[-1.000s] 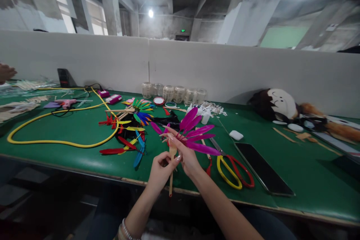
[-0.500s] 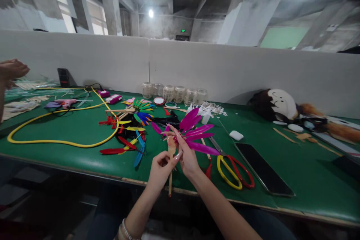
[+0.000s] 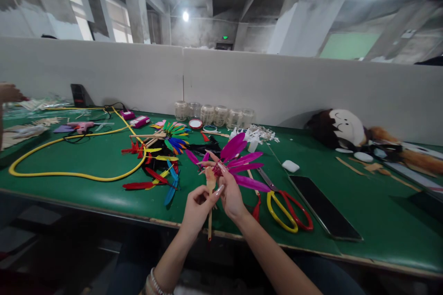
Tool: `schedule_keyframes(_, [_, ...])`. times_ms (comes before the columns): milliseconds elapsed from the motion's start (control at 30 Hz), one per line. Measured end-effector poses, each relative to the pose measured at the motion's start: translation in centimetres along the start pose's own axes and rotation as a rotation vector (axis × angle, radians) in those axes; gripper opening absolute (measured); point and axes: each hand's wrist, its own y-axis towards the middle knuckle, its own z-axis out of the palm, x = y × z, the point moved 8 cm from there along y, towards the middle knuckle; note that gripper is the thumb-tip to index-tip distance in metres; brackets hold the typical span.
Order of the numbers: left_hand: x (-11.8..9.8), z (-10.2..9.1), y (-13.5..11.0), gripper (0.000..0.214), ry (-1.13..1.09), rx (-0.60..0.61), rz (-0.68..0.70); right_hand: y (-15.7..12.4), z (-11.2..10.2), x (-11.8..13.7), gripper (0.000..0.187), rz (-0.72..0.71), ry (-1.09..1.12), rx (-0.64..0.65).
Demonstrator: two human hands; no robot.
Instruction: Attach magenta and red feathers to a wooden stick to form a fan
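My left hand [image 3: 195, 207] is closed around the handle of a wooden fork [image 3: 210, 185], its red-tipped end pointing down past the table's front edge. Magenta feathers [image 3: 244, 161] fan out behind and to the right of the fork's head. My right hand [image 3: 231, 196] is closed at the base of these feathers, its fingertips against the fork's head. Its fingers hide how the feathers meet the wood. Scissors [image 3: 289, 209] with yellow and red handles lie just right of my right hand, beside a red tassel [image 3: 256, 209].
Left of my hands lie loose coloured feathers [image 3: 168, 175], a multicoloured feather fan [image 3: 176, 136], a yellow cable [image 3: 62, 176] and a glue gun [image 3: 81, 126]. Several jars [image 3: 207, 114] stand at the back. A black phone [image 3: 323, 207] lies right. A co-worker's hand [image 3: 10, 93] shows far left.
My right fingers have shifted slightly at the feather base, while my left hand keeps its hold on the fork. The co-worker's hand at far left has moved lower and further left.
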Motion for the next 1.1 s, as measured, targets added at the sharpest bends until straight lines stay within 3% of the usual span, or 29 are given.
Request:
schedule_keyframes(133, [-0.1,0.0,0.0,0.031,0.0,0.001,-0.001,0.0,0.3,0.0,0.035,0.01,0.078,0.035])
schedule_keyframes(733, [-0.2,0.0,0.0,0.032,0.017,0.006,0.003,0.4,-0.8,-0.1,0.037,-0.043,0.018,-0.091])
schedule_keyframes(867, [-0.3,0.1,0.0,0.03,0.011,0.003,-0.004,0.3,-1.1,-0.4,0.039,-0.006,0.019,-0.121])
schedule_keyframes(1100, [-0.2,0.1,-0.1,0.032,0.004,0.001,-0.007,0.4,-1.0,-1.0,0.042,0.069,0.04,-0.064])
